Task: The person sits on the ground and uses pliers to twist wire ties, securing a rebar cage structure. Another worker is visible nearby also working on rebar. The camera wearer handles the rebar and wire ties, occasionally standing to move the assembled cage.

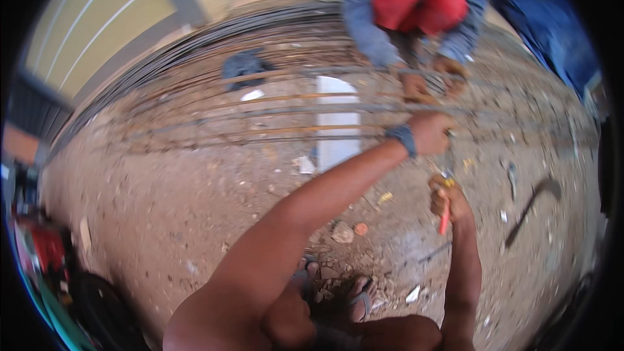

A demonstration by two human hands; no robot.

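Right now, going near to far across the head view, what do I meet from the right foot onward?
Right foot → right hand, holding a red-handled tool → left hand → co-worker's hands → co-worker's red-clad knees.

Blue sheeting (549,26) lies far right of a yellow wall (97,29).

A slim, red-handled hand tool (444,220) tilts above the brown dirt ground (162,221), handle toward its near edge; long, rusty-grey steel bars (279,112) stretch sideways beyond.
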